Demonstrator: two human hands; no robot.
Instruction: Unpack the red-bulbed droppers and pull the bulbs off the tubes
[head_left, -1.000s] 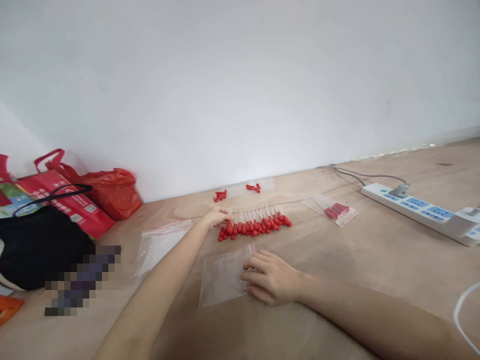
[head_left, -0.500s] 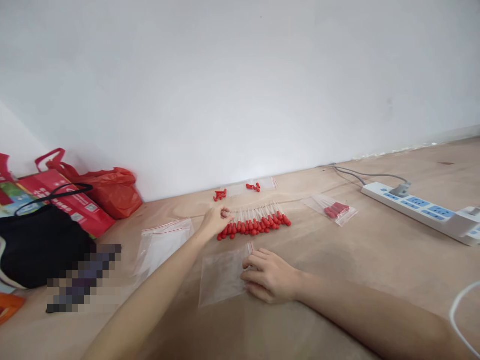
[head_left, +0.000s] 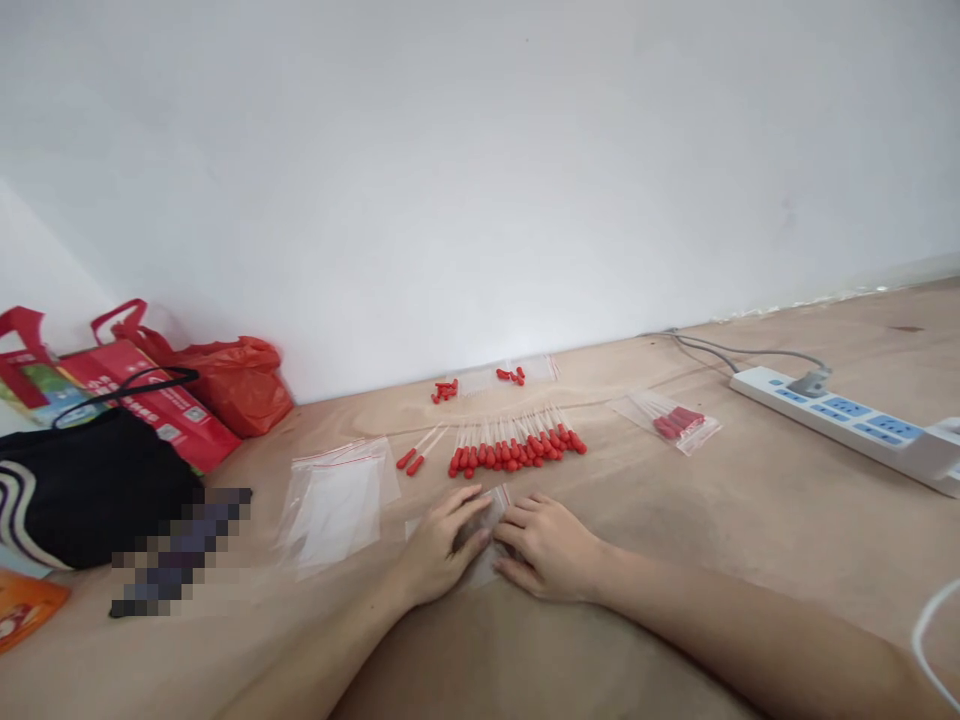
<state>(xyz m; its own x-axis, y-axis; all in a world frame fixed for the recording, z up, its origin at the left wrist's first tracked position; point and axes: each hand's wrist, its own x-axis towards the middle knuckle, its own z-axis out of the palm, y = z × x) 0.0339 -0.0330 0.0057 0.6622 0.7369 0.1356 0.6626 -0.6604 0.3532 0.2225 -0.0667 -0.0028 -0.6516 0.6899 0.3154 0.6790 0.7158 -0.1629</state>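
Over a clear, flat plastic bag point(head_left: 495, 502), left hand point(head_left: 441, 548) and right hand point(head_left: 549, 550) curl palm-down, each grip's closure unclear.

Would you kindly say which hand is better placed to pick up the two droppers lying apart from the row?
Probably the left hand: the two droppers lie just beyond it, left of the row. The right hand, at the right of the clear bag, is farther off.

The left hand point(head_left: 442, 552) and right hand point(head_left: 546, 550) rest on 1 clear bag point(head_left: 480, 574), 2 red-ended droppers point(head_left: 415, 466) nearby.
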